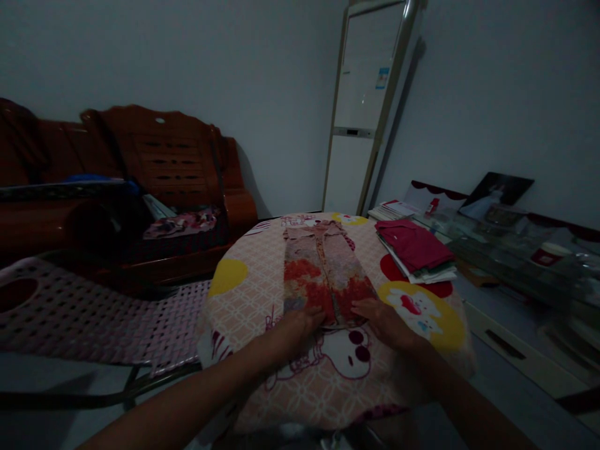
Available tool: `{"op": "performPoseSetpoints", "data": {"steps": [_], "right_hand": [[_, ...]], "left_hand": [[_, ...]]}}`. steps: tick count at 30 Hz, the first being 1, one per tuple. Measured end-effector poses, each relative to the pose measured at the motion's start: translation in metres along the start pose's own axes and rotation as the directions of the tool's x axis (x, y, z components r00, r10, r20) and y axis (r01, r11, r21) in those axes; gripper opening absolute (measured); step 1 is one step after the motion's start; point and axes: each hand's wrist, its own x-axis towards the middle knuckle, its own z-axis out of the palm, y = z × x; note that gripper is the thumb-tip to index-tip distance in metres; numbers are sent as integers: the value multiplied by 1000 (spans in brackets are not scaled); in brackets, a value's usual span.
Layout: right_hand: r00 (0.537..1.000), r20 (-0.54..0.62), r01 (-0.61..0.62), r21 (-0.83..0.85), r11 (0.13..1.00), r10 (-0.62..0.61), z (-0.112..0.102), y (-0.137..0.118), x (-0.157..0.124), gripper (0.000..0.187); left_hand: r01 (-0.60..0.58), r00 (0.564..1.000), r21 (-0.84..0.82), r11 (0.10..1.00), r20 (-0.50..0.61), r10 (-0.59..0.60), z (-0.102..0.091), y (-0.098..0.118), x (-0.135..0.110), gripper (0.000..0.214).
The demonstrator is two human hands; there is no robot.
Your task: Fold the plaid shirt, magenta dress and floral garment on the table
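A patterned garment (304, 275), pinkish at the collar and orange-red lower down, lies folded into a narrow rectangle on the cloth-covered round table (248, 306). Down its middle runs a front opening edge. My left hand (300, 328) rests at its near left corner, fingers stretched out over the lower edge. On the near right corner, my right hand (377, 315) lies with fingers extended on the fabric. Neither hand grips anything visible. To the right, a stack of folded clothes with a magenta garment (415, 244) on top sits on the same table.
A woven chair (117, 319) stands left of the table, with a wooden sofa (164, 156) behind it. A tall air conditioner (359, 119) fills the far corner. At right is a glass-topped cabinet (497, 250) holding a photo (497, 190) and a paper cup (548, 254).
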Motion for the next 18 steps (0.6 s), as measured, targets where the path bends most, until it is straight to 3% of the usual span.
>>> {"op": "performPoseSetpoints", "data": {"steps": [5, 9, 11, 13, 15, 16, 18], "right_hand": [[984, -12, -175, 28, 984, 175, -29, 15, 35, 41], [969, 9, -246, -85, 966, 248, -52, 34, 98, 32], [961, -39, -275, -153, 949, 273, -60, 41, 132, 32], [943, -151, -321, -176, 931, 297, -62, 46, 158, 33], [921, -234, -356, -171, 919, 313, -55, 50, 171, 35], [914, -255, -362, -166, 917, 315, -49, 51, 171, 36], [920, -256, -344, -161, 925, 297, -33, 53, 162, 36]], "left_hand": [[-45, 999, -141, 989, -33, 40, -59, -26, 21, 35], [-36, 999, -106, 994, 6, 37, -102, -63, 58, 34], [29, 1000, -21, 999, 8, -29, -115, -83, 81, 34], [195, 979, 83, 977, -72, -190, -120, -100, 100, 36], [329, 930, 139, 934, -220, -295, -116, -110, 110, 44], [354, 910, 143, 924, -281, -305, -110, -112, 110, 48], [306, 917, 131, 943, -308, -255, -94, -111, 103, 53]]}}
